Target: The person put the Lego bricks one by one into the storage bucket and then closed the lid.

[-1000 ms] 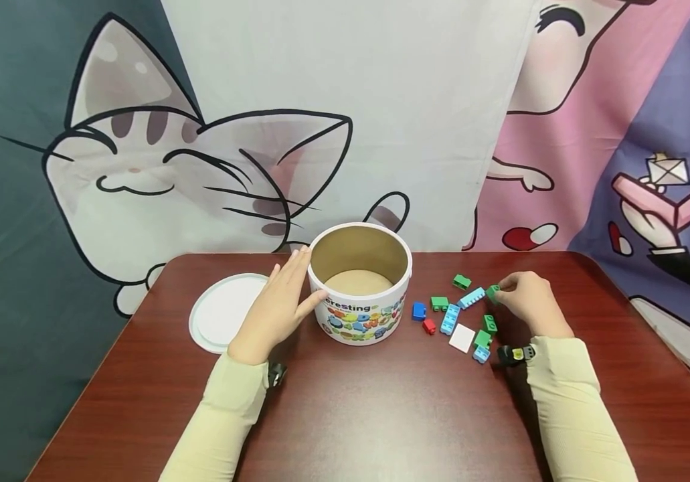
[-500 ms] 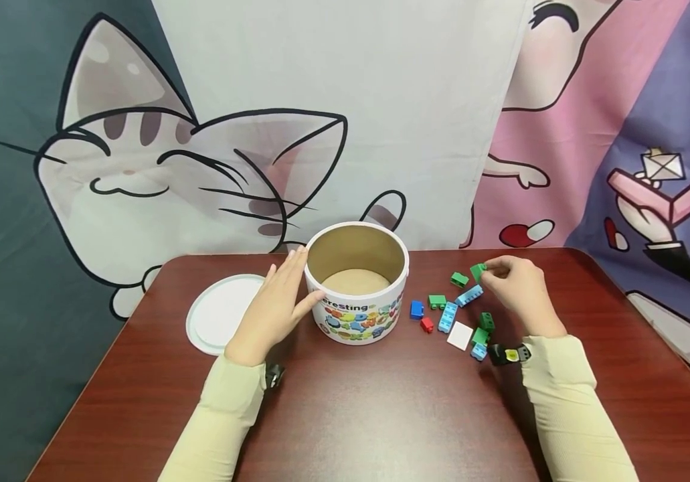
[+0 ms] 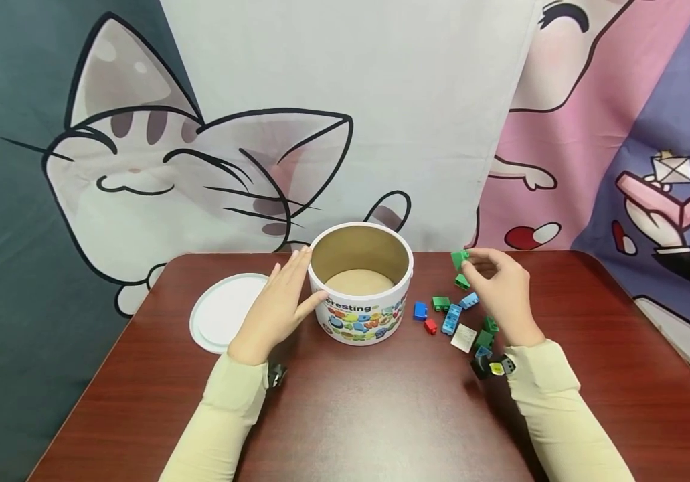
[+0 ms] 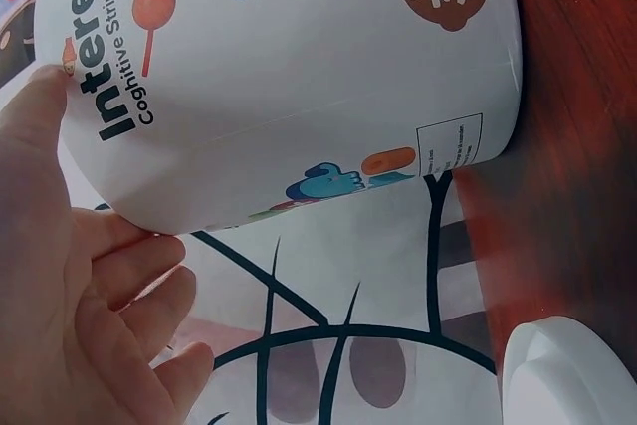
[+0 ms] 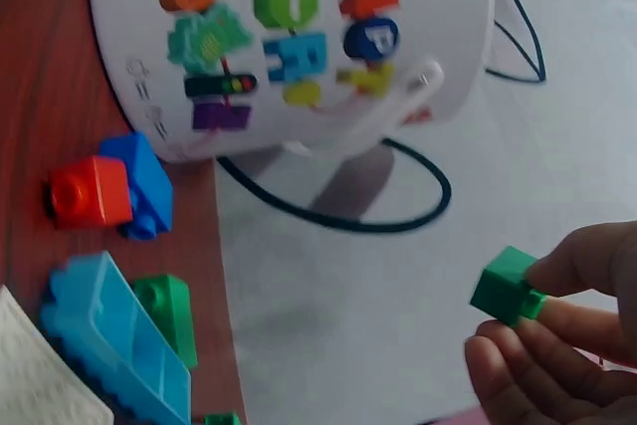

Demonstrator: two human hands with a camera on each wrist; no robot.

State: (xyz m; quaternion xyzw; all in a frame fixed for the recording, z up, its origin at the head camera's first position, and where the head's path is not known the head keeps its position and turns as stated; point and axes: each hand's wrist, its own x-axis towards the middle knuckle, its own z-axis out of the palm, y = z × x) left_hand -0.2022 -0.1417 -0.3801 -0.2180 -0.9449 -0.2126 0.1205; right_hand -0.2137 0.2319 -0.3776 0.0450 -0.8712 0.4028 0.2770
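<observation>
A round white bucket (image 3: 359, 321) with a colourful printed label stands mouth up on the table; the part of its inside that shows is bare. My left hand (image 3: 281, 304) lies along its left side, fingers straight and thumb on the front near the rim. In the left wrist view, the fingertips touch the bucket's wall (image 4: 289, 77). Raised over the table to the bucket's right, my right hand (image 3: 501, 288) pinches a green toy brick (image 3: 460, 259) between thumb and fingers. The right wrist view shows this green brick (image 5: 506, 284) from closer.
Loose bricks lie right of the bucket: a blue brick (image 3: 419, 310), a red brick (image 3: 430, 327), a light blue brick (image 3: 451, 319), several green ones and a white square piece (image 3: 464, 338). A round white lid (image 3: 224, 311) lies left. Behind the table (image 3: 357, 408) hangs a printed cloth (image 3: 429, 100).
My right hand has lifted the green brick from the right side of the pile and carried it left and up, towards the bucket. My left hand stays at the bucket.
</observation>
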